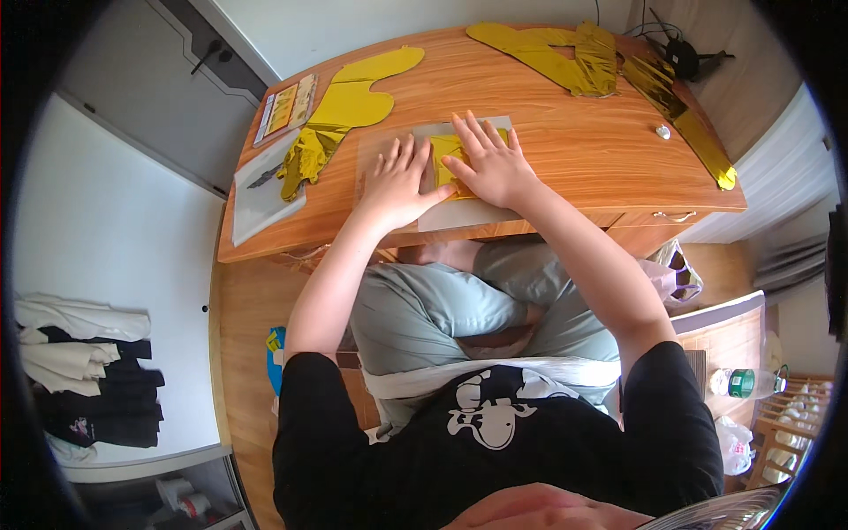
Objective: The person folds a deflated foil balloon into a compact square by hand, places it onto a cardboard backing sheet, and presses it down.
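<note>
A folded piece of shiny gold foil (452, 162) lies on a clear plastic sheet or bag (459, 217) near the table's front edge. My left hand (396, 185) rests flat at the left side of it, its thumb reaching over the foil's lower edge. Over the right side of the foil my right hand (496, 170) is spread, fingers stretched away from me and thumb on the foil. Both hands are open and palm down. Left of them lies a flat gold foil balloon (353, 99), its near end crumpled.
The wooden table (424, 84) also bears a flat printed package (287, 109), a clear bag (258, 208), more gold foil (552, 60), a gold strip (698, 143), a small white object (662, 132) and a black device with antennas (682, 57). A clear bottle (749, 383) stands lower right.
</note>
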The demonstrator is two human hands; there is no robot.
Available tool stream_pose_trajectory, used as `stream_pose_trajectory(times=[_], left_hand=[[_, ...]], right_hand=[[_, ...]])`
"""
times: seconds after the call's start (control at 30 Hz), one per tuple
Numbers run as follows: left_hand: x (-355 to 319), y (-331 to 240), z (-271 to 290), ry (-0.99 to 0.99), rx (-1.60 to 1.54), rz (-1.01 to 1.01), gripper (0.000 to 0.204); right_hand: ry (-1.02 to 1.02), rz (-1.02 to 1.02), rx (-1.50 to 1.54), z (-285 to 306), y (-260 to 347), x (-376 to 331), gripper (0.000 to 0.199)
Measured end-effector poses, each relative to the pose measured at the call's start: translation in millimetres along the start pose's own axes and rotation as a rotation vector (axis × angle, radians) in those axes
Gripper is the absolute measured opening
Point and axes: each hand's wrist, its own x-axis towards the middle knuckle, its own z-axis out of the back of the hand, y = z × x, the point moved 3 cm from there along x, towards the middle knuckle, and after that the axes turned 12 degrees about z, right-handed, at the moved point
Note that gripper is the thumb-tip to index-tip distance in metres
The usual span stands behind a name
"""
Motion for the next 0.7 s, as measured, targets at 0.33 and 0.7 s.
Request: stream_pose_trajectory(times=[0.33, 0.7], left_hand=[[-17.5, 2.1, 10.5, 0.058, -0.009, -0.021, 0.097], [-16.7, -3.3, 1.6, 0.015, 0.045, -0.065, 0.090]], right_hand=[[-0.219, -0.026, 0.442, -13.3, 28.3, 8.0, 0.081], [-0.520, -0.070, 0.842, -11.5, 15.1, 0.9, 0.059]])
